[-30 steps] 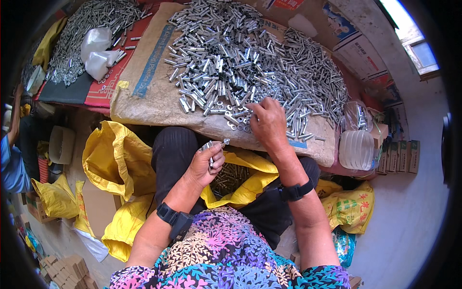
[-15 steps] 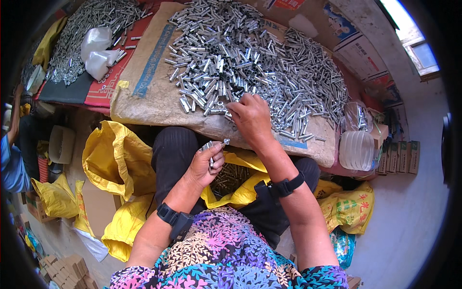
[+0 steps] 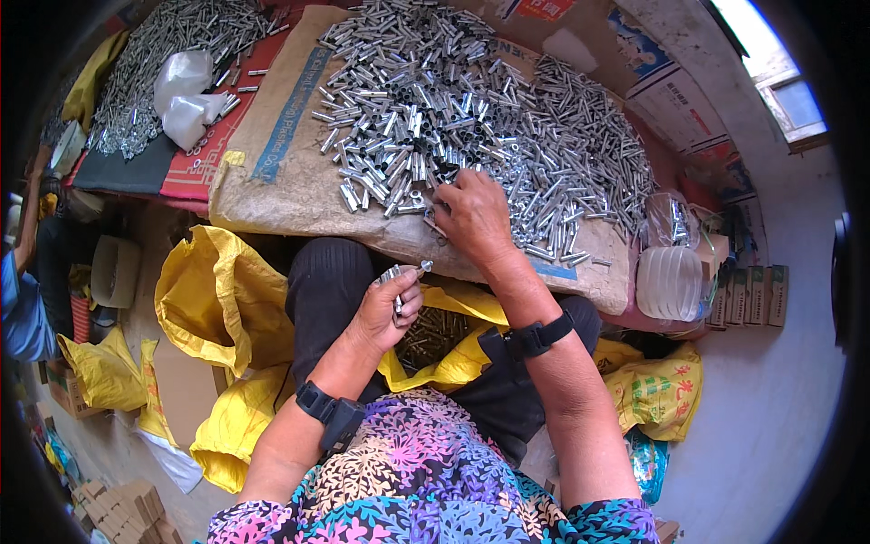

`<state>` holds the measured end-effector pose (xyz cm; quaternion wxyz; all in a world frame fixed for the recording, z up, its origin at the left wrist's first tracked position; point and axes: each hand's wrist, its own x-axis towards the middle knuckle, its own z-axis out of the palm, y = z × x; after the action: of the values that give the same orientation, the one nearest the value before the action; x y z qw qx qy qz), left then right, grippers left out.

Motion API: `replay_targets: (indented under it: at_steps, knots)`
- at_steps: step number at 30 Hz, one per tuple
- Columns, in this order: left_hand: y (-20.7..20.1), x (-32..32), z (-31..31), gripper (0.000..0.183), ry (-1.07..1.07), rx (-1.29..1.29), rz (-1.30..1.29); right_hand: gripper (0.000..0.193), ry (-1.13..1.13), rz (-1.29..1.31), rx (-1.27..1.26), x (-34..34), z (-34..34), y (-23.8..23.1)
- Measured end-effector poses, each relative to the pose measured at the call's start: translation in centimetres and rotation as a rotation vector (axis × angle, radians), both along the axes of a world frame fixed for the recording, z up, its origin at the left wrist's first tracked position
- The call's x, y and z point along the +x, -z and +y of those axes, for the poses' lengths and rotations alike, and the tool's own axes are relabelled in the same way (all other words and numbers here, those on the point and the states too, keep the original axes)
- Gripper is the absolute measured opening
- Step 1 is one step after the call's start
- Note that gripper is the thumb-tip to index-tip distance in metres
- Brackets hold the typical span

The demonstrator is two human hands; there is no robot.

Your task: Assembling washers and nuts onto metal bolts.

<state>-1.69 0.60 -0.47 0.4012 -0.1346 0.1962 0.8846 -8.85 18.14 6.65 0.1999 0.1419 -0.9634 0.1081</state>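
Note:
My left hand (image 3: 390,310) is closed around several short silver metal tubes, held above my lap. A rod with a flared cone end (image 3: 424,267) sticks out past its thumb. At the near edge of a large heap of silver metal tubes (image 3: 444,109), my right hand (image 3: 475,218) reaches down with bent fingers drawn together. Its fingertips are partly hidden, and what they pinch cannot be made out. Small rings or nuts (image 3: 512,192) lie among the tubes just beyond it. Between my knees, an open yellow sack (image 3: 471,355) holds brass-coloured rods (image 3: 430,337).
The heap lies on a brown cardboard-like sheet (image 3: 245,195) over a raised bench. Another metal heap (image 3: 172,54) with white plastic bags (image 3: 186,100) is at far left. An open yellow sack (image 3: 222,295) stands left of my knee. A clear plastic container (image 3: 669,283) sits right. A person's blue sleeve (image 3: 27,313) shows at left.
My right hand has shifted slightly left and lower toward the tubes at the heap's near edge, its fingers more bent. My left hand keeps its place and its hold.

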Motion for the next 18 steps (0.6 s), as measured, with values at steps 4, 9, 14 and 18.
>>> replay_targets:
  at_steps: [4,9,14,18]
  knots:
    - [0.1,0.0,0.0,0.006,-0.003,0.007,0.003,0.009,0.041,0.036,-0.157,1.4,0.9,-0.6]
    - [-0.2,0.1,0.0,0.009,0.015,-0.013,0.044,0.012,0.031,0.100,-0.326,3.4,1.8,0.4]
    - [0.0,0.1,0.0,0.007,-0.010,-0.006,0.028,0.012,0.010,0.022,-0.588,6.8,0.3,0.8]
    - [-0.1,0.2,0.0,0.008,0.005,-0.076,0.053,0.010,0.089,-0.131,-0.709,8.8,-1.3,1.2]
